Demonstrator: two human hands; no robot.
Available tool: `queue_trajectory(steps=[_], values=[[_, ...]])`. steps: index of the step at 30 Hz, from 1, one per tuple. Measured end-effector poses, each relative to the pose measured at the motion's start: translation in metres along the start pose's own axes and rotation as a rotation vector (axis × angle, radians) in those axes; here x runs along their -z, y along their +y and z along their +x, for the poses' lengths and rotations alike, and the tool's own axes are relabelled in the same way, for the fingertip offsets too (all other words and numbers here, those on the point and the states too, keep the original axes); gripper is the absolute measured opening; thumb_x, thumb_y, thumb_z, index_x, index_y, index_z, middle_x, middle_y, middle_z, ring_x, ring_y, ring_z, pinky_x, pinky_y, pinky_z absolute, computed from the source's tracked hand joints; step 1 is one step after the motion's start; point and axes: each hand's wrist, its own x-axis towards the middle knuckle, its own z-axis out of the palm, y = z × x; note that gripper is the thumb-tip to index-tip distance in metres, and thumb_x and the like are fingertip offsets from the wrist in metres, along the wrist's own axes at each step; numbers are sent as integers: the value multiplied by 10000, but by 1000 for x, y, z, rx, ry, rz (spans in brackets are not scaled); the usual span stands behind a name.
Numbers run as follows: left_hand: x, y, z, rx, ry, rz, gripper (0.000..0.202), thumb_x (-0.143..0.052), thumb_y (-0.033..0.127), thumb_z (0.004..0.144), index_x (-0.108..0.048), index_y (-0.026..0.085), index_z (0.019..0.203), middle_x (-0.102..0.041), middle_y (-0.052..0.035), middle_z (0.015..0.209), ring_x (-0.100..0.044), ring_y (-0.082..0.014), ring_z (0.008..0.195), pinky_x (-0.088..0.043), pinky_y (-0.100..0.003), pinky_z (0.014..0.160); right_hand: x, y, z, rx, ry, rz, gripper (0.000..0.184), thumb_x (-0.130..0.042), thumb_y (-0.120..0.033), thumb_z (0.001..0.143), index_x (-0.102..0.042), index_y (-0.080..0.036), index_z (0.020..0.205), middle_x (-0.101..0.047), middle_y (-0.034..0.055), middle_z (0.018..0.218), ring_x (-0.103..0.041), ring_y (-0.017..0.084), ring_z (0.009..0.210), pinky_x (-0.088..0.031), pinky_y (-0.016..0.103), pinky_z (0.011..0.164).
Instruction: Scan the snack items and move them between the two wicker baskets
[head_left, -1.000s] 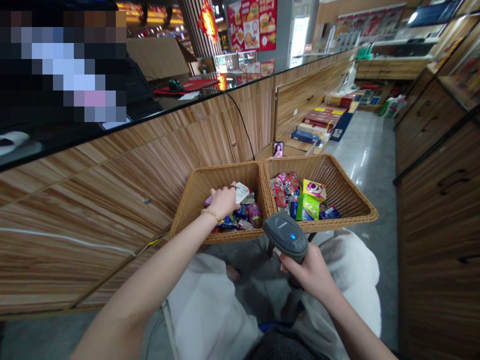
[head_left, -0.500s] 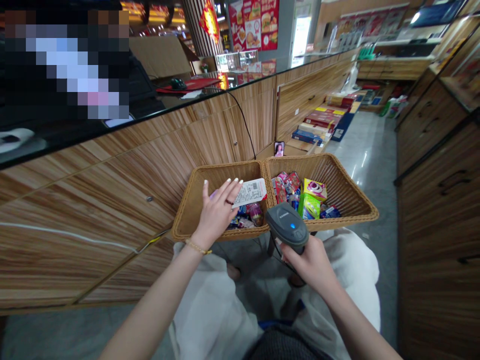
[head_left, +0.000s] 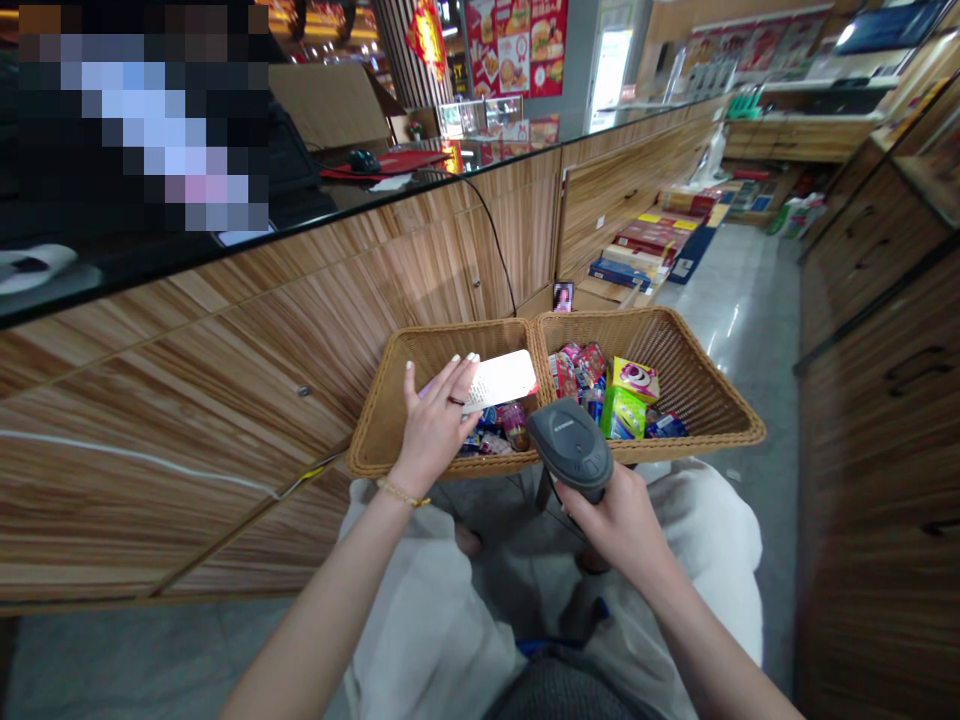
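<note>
My left hand (head_left: 437,425) grips a flat white package with printed text (head_left: 504,382) over the left wicker basket (head_left: 375,400). Its label side faces up, washed out by bright light. Below it, several small wrapped goods (head_left: 513,422) lie in that basket. My right hand (head_left: 619,515) is wrapped round the handle of a dark grey barcode scanner (head_left: 571,445), whose head points toward the package. Beyond the scanner, the right wicker basket (head_left: 712,400) holds several colourful packs, among them a yellow box (head_left: 636,378) and a green box (head_left: 624,413).
A wood-grain counter (head_left: 420,270) with a black glass top runs along the left and back. Stacked flat boxes (head_left: 652,245) sit by its far part. Wooden drawers (head_left: 885,400) line the right side. My knees are just under the baskets.
The package's label has gone from readable grey to glaring white, and the blue light on the scanner has gone out. Both hands keep their holds; the view has shifted slightly.
</note>
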Motion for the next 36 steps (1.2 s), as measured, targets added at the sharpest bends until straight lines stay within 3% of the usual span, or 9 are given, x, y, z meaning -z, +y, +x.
queue_trajectory(steps=[11,15,19,23,26,29,32,36], values=[[-2,-2,0,15,-23,-15,891,-675,251,938,-156,273,1662,-486,-137,1604,-459,-302,1496,18,-647,1300,2,1,-3,-3,-14,9,180,-569,-345,808,-550,-261,651,-700,62,589,-712,263,620,-535,313,621],[0,0,13,-18,-23,-24,872,-674,278,948,-168,256,1659,-476,-144,1610,-459,-300,1495,11,-639,1303,5,5,-8,7,-29,23,179,-571,-336,804,-574,-250,647,-716,65,604,-703,254,601,-520,307,596],[1,20,40,-94,15,-60,886,-681,304,953,-151,243,1661,-447,-136,1632,-408,-284,1528,26,-616,1310,7,6,-12,6,-30,46,175,-576,-316,801,-592,-246,641,-727,57,613,-701,243,606,-514,295,591],[0,54,65,-226,-57,-76,855,-658,358,973,-168,240,1664,-384,-119,1668,-276,-290,1590,39,-633,1303,9,5,-14,-6,-24,56,181,-583,-320,802,-595,-249,636,-719,48,593,-693,240,596,-512,293,580],[-1,65,71,-241,-75,-73,783,-600,397,1006,-198,249,1661,-341,-91,1691,-190,-288,1615,25,-636,1302,11,8,-15,-7,-9,52,185,-582,-323,801,-596,-248,633,-718,48,587,-688,239,581,-504,293,561],[-1,51,67,-140,-67,-65,760,-543,400,1032,-159,256,1672,-339,-89,1694,-199,-276,1614,-10,-620,1308,14,14,-17,-17,1,42,194,-582,-327,800,-592,-248,623,-716,45,578,-682,233,560,-491,288,539],[-1,21,57,-23,-82,-42,780,-544,368,1027,-131,251,1678,-365,-103,1681,-232,-283,1605,-41,-626,1305,13,20,-18,-27,2,37,223,-587,-347,806,-587,-248,607,-706,42,553,-671,229,528,-483,289,526],[-1,-21,44,-18,-157,13,747,-579,315,999,-234,261,1659,-381,-103,1674,-257,-296,1596,-39,-649,1296,8,24,-19,-53,-33,71,241,-589,-349,824,-603,-241,608,-712,42,549,-683,233,519,-501,296,542]])
